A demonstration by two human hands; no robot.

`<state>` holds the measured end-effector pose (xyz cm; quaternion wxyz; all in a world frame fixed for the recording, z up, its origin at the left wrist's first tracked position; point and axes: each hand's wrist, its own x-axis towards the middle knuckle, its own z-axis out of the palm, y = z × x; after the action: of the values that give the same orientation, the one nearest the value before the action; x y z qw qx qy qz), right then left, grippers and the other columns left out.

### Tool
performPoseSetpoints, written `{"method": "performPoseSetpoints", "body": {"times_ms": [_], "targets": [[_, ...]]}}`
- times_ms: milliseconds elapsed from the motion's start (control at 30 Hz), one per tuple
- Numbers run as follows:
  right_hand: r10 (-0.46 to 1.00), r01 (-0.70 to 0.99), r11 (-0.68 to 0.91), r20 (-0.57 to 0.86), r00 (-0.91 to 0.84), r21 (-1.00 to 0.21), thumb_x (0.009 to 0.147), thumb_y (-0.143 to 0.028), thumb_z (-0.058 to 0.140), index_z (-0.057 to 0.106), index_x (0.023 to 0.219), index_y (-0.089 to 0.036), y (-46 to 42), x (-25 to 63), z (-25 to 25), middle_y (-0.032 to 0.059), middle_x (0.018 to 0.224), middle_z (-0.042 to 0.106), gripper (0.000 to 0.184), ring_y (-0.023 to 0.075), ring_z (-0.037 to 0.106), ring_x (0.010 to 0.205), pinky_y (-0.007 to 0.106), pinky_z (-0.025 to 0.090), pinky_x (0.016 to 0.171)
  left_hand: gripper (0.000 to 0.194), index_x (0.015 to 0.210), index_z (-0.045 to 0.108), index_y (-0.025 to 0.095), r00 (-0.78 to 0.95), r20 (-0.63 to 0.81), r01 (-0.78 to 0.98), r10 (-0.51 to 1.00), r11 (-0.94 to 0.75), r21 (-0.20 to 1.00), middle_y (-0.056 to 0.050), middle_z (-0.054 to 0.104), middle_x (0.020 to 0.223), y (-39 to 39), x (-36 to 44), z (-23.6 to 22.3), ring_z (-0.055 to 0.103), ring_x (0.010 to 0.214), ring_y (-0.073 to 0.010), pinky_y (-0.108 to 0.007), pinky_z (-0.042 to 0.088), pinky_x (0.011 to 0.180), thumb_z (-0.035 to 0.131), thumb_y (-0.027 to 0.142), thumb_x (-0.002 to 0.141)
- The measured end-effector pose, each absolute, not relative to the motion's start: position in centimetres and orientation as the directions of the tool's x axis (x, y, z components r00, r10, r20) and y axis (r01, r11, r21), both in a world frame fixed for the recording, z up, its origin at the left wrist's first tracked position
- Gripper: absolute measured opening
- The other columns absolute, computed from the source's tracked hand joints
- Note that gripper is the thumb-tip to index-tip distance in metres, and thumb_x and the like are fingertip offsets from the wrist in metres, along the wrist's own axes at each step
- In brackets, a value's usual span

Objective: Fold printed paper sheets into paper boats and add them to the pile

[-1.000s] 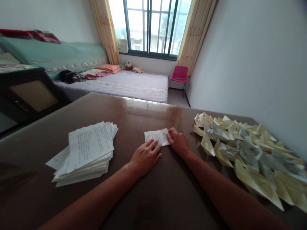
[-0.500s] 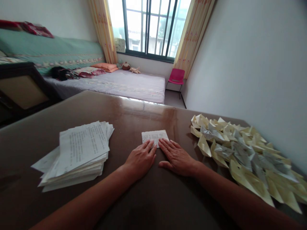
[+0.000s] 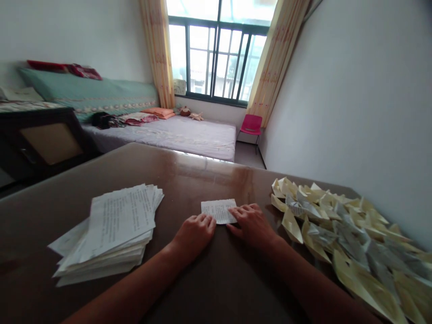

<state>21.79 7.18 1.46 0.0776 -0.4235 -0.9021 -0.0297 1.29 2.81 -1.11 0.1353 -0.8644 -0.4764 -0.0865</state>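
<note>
A small folded sheet of printed paper (image 3: 218, 209) lies flat on the brown table in front of me. At its lower left corner, my left hand (image 3: 196, 231) has its fingers curled together on the paper's edge. Bent fingers of my right hand (image 3: 254, 223) hold the right edge, with the thumb near the lower right corner. My left thumb is hidden. To the left lies a stack of printed sheets (image 3: 119, 225), loosely piled. On the right sits a crowd of folded paper boats (image 3: 324, 234), some cream and some grey-white with print.
The glossy table (image 3: 151, 166) reaches toward a bed (image 3: 195, 135) by the window. A pink chair (image 3: 251, 124) stands at the right wall (image 3: 354, 90). At the far left is a dark cabinet (image 3: 50, 139).
Both hands have gone from lying flat with fingers stretched over the paper to curled fingers at its lower left and right edges. More of the paper shows. The view has tilted upward.
</note>
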Motion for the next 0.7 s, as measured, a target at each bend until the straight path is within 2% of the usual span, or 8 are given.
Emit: {"method": "performPoseSetpoints", "body": {"times_ms": [100, 200, 267, 333, 433, 533, 633, 700], "targets": [[0.735, 0.742, 0.665, 0.253, -0.629, -0.088, 0.086, -0.036, 0.056, 0.057, 0.124, -0.023, 8.0, 23.0, 0.6, 0.0087, 0.123, 0.064, 0.04, 0.0249, 0.053, 0.112, 0.041, 0.033, 0.093, 0.022, 0.102, 0.063, 0.016, 0.512, 0.328, 0.856, 0.794, -0.504, -0.116, -0.009, 0.07, 0.102, 3.0, 0.6, -1.4, 0.067, 0.092, -0.0226, -0.033, 0.054, 0.074, 0.051, 0.007, 0.087], [0.672, 0.671, 0.728, 0.341, -0.657, -0.143, 0.086, -0.027, 0.055, 0.064, 0.11, -0.027, 9.0, 24.5, 0.4, 0.0022, 0.121, 0.065, 0.025, 0.0221, 0.05, 0.117, 0.04, 0.029, 0.099, 0.023, 0.107, 0.063, 0.018, 0.48, 0.422, 0.858, 0.769, -0.512, -0.043, -0.007, 0.069, 0.109, 3.4, -0.3, -1.5, 0.064, 0.101, -0.0224, -0.036, 0.052, 0.084, 0.051, 0.012, 0.089], [0.615, 0.611, 0.778, 0.378, -0.691, -0.149, 0.088, -0.026, 0.054, 0.066, 0.098, -0.026, 9.1, 24.9, 0.7, 0.0001, 0.116, 0.067, 0.015, 0.0201, 0.051, 0.114, 0.039, 0.026, 0.102, 0.023, 0.107, 0.063, 0.02, 0.466, 0.457, 0.855, 0.758, -0.519, -0.011, -0.006, 0.067, 0.115, 3.6, -0.7, -1.4, 0.058, 0.112, -0.024, -0.04, 0.048, 0.094, 0.052, 0.013, 0.089], [0.573, 0.582, 0.806, 0.384, -0.724, -0.106, 0.089, -0.027, 0.052, 0.064, 0.096, -0.022, 8.4, 24.6, 1.5, 0.0023, 0.113, 0.068, 0.014, 0.0192, 0.055, 0.107, 0.039, 0.022, 0.106, 0.026, 0.111, 0.063, 0.023, 0.441, 0.467, 0.862, 0.766, -0.507, 0.018, -0.006, 0.064, 0.121, 3.6, -0.7, -1.2, 0.053, 0.118, -0.0255, -0.043, 0.045, 0.098, 0.053, 0.014, 0.089], [0.58, 0.613, 0.79, 0.292, -0.761, 0.028, 0.092, -0.022, 0.046, 0.062, 0.098, -0.02, 6.5, 23.4, 2.7, 0.0064, 0.098, 0.07, 0.018, 0.0198, 0.058, 0.092, 0.043, 0.022, 0.104, 0.034, 0.12, 0.059, 0.024, 0.459, 0.432, 0.839, 0.776, -0.538, 0.076, -0.007, 0.063, 0.117, 3.2, -0.2, -0.9, 0.053, 0.112, -0.0226, -0.039, 0.047, 0.096, 0.051, 0.014, 0.089], [0.582, 0.602, 0.795, 0.191, -0.79, 0.067, 0.091, -0.021, 0.046, 0.062, 0.092, -0.02, 5.0, 22.4, 3.6, 0.007, 0.087, 0.069, 0.015, 0.0216, 0.057, 0.09, 0.044, 0.025, 0.1, 0.033, 0.119, 0.061, 0.023, 0.553, 0.368, 0.766, 0.748, -0.63, 0.129, -0.005, 0.065, 0.111, 2.5, 0.1, -0.9, 0.055, 0.106, -0.0186, -0.033, 0.048, 0.094, 0.046, 0.014, 0.091], [0.563, 0.565, 0.825, 0.111, -0.819, -0.021, 0.084, -0.02, 0.055, 0.062, 0.09, -0.021, 4.9, 22.5, 4.1, 0.0058, 0.088, 0.069, 0.009, 0.0223, 0.058, 0.093, 0.042, 0.029, 0.096, 0.032, 0.114, 0.064, 0.022, 0.608, 0.344, 0.715, 0.715, -0.682, 0.154, -0.003, 0.066, 0.113, 2.2, -0.2, -1.1, 0.054, 0.11, -0.0184, -0.032, 0.048, 0.095, 0.042, 0.015, 0.092], [0.567, 0.554, 0.821, 0.088, -0.819, -0.136, 0.078, -0.018, 0.06, 0.063, 0.092, -0.022, 5.5, 23.1, 4.0, 0.0039, 0.09, 0.069, 0.015, 0.0215, 0.059, 0.093, 0.04, 0.032, 0.093, 0.032, 0.113, 0.065, 0.023, 0.624, 0.34, 0.7, 0.703, -0.697, 0.157, -0.003, 0.066, 0.115, 2.2, -0.5, -1.2, 0.054, 0.111, -0.0185, -0.033, 0.048, 0.096, 0.041, 0.015, 0.093]]}}
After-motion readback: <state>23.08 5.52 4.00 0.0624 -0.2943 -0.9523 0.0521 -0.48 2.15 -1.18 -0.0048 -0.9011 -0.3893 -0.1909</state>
